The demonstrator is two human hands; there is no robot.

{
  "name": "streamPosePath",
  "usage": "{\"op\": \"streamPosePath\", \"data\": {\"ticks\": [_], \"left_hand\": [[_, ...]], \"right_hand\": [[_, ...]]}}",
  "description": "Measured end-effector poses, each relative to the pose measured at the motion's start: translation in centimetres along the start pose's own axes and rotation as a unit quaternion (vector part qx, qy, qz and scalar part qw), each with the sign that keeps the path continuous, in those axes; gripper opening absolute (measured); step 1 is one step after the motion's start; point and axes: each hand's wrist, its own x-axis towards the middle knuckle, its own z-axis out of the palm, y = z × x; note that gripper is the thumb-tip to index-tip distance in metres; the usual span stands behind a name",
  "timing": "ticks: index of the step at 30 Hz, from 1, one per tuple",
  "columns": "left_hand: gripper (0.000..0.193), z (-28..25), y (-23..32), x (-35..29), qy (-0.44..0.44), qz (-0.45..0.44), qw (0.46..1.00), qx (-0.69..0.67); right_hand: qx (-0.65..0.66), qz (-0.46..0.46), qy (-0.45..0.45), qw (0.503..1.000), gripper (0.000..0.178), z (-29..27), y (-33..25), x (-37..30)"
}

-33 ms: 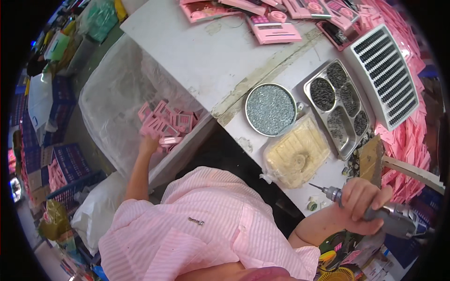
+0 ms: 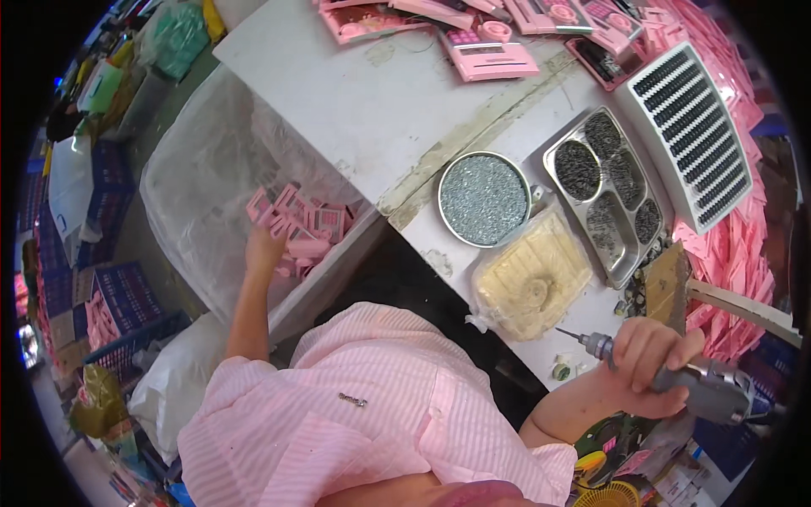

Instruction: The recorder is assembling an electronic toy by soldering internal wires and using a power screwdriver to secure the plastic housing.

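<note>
At the right, my right hand is wrapped round a grey electric screwdriver, whose thin bit points left over the table edge. My left hand reaches into a large plastic-lined bin on the left. It touches a heap of pink plastic calculator-like units, and its fingertips blend into them, so I cannot make out a grip. A round tin of small silvery pieces and a bag of yellowish material lie on the table between my hands.
More pink units lie along the table's far side. A steel compartment tray holds small dark screws, beside a white rack with rows of black parts. Pink strips pile up at the right. A white sack stands lower left.
My left hand has shifted slightly up over the heap, and the pink units beside it lie a little differently. My right hand keeps the electric screwdriver in nearly the same place.
</note>
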Motion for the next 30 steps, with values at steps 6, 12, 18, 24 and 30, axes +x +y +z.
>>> {"op": "streamPosePath", "data": {"ticks": [6, 12, 18, 24, 30], "left_hand": [[0.014, -14.8, 31.0, 12.1, 0.223, 0.407, 0.854, -0.235], [0.025, -16.7, 44.2, 27.8, 0.199, 0.441, 0.858, 0.171], [0.034, -24.5, 46.7, 26.7, 0.14, 0.37, 0.904, -0.159], [0.034, -19.8, 45.0, 14.3, -0.277, 0.293, 0.565, -0.72], [0.034, -9.4, 39.8, -2.9, -0.546, -0.004, 0.468, -0.695]], "right_hand": [[-0.068, 0.043, 0.079, 0.994, 0.044, -1.0, 0.4, -0.3], [-0.213, 0.033, 0.146, 0.966, 0.08, -1.1, 0.3, -0.2], [-0.528, -0.23, 0.261, 0.775, 0.07, -1.2, 0.1, -2.7], [-0.253, 0.164, 0.167, 0.939, 0.04, -2.2, 4.8, -4.7], [0.083, 0.144, 0.14, 0.976, 0.085, -5.0, 8.8, -7.0]]}}
